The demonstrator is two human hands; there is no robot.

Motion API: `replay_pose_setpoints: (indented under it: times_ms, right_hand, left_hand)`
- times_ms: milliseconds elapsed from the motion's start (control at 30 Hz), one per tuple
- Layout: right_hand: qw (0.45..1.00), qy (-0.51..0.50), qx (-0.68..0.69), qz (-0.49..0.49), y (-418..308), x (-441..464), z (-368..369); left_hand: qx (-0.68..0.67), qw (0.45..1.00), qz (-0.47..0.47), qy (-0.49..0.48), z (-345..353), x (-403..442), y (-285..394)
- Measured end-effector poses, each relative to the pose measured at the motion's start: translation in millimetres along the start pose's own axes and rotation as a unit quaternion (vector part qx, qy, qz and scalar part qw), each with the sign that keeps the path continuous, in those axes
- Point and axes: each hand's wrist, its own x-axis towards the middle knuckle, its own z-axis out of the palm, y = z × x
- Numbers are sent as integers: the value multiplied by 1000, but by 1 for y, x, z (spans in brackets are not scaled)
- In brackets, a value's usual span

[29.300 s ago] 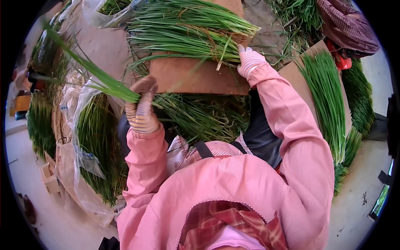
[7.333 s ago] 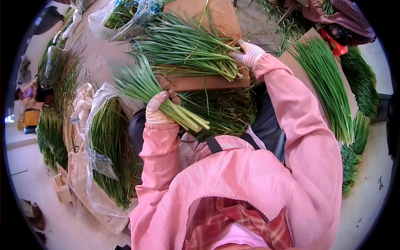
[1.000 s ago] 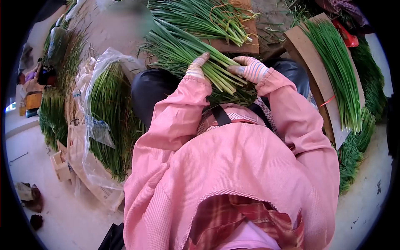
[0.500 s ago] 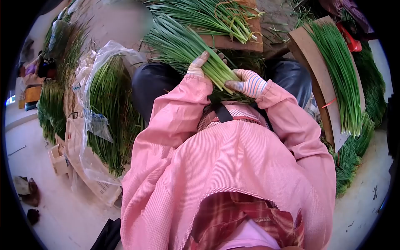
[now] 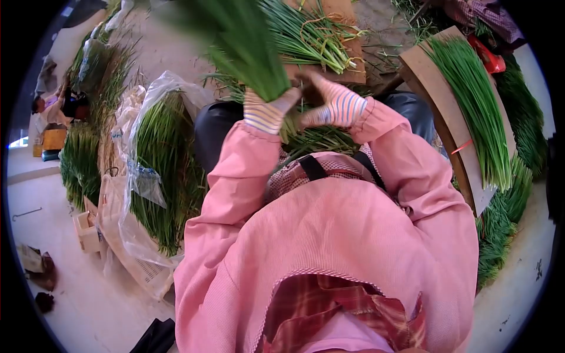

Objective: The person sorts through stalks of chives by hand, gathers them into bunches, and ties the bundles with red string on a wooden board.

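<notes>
Pale floor (image 5: 106,306); left hand (image 5: 266,112) grips greens (image 5: 252,56).

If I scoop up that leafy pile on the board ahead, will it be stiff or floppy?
The leafy pile will probably droop along its long, thin leaves; the thicker pale stalks look likelier to stay stiff. Brown strands across it might come along.

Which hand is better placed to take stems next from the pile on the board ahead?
Probably the right hand: it looks open and free, and sits nearer the pale stem ends of that pile. The left hand grips a leafy bunch.
</notes>
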Motion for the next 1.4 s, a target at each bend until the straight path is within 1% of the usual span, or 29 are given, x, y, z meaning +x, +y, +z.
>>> replay_pose_setpoints:
  times_ms: [33, 67, 100, 133, 167, 200, 267, 333, 400, 467, 500, 567, 633, 667, 733, 767, 800, 833, 867, 933, 1000, 1033, 1067, 1167, 1233, 1267, 1333, 1367, 1400]
  right_hand:
    - [995, 46, -40, -75, -17, 8, 2]
    - [982, 122, -9, -142, -35, 5, 4]
    - [976, 159, -42, -143, -62, 0, 2]
    - [967, 197, -75, -143, -84, -7, -2]
    - [948, 261, -34, -181, -94, -14, -9]
    - [922, 321, 7, -218, -104, -22, -16]
    - [893, 370, -4, -255, -128, -50, -43]
    - [864, 390, -32, -317, -145, -69, -82]
    - [830, 413, -181, -328, -168, -103, -112]
    - [836, 454, -132, -278, -157, -127, -157]
    - [829, 476, -140, -256, -147, -139, -174]
    - [821, 504, -143, -229, -108, -156, -214]
    - [820, 527, -80, -210, -75, -160, -237]
    - [814, 546, -74, -185, -66, -158, -247]
    - [782, 595, -132, -127, -72, -149, -247]
    - [806, 571, -79, -134, -73, -138, -253]
    - [814, 573, -79, -59, -94, -129, -247]
    - [844, 510, 17, -166, -102, -120, -250]
    - [877, 456, 31, -149, -124, -116, -239]
    - [928, 353, -9, -119, -136, -109, -239]
    - [880, 397, -231, -119, -140, -114, -230]
    - [877, 423, -210, -91, -138, -121, -226]
    - [871, 448, -190, -62, -133, -130, -223]
    - [783, 440, -439, 26, -81, -161, -204]
    - [838, 384, -377, 95, -76, -173, -165]
    - [830, 414, -349, 133, -66, -179, -151]
    - [750, 502, -389, 183, -59, -194, -127]
    - [727, 522, -396, 204, -45, -204, -123]
    - [706, 537, -404, 223, -33, -213, -121]
  left_hand:
    - [-318, 939, -134, 2, 15, 3, 8]
    - [-595, 761, -258, -5, 31, 7, 14]
    - [-455, 875, -147, -75, 50, 6, -21]
    - [-300, 948, -22, -101, 68, 5, -55]
    - [-207, 973, 17, -103, 83, 14, -43]
    - [-111, 987, 58, -100, 96, 24, -25]
    - [-244, 951, 61, -181, 141, 52, 1]
    - [-131, 959, 140, -209, 185, 78, 23]
    - [-240, 921, 148, -267, 238, 102, 45]
    - [-558, 729, -157, -364, 303, 132, 31]
    - [-479, 787, -85, -378, 346, 150, -17]
    - [-455, 759, -318, -340, 361, 146, -4]
    - [-469, 709, -425, -311, 384, 139, -12]
    - [-595, 589, -441, -323, 386, 145, -20]
    - [-744, 283, -498, -344, 386, 156, -27]
    - [-740, 284, -509, -336, 380, 160, -27]
    - [-667, 515, -404, -357, 371, 163, -19]
    - [-546, 709, -266, -358, 361, 167, -9]
    - [-386, 852, -108, -336, 348, 169, -1]
    - [-351, 878, -32, -324, 319, 170, 6]
    - [-385, 845, -219, -300, 295, 175, 8]
    - [-367, 846, -250, -294, 289, 175, 19]
    - [-414, 835, -216, -292, 285, 172, 18]
    - [-286, 862, -334, -252, 282, 168, 22]
    - [-313, 843, -374, -227, 290, 144, 33]
    - [-328, 805, -407, -282, 294, 137, 27]
    - [-464, 742, -426, -230, 304, 94, 43]
    - [-470, 744, -380, -285, 312, 83, 27]
    - [-499, 686, -485, -214, 319, 74, 34]
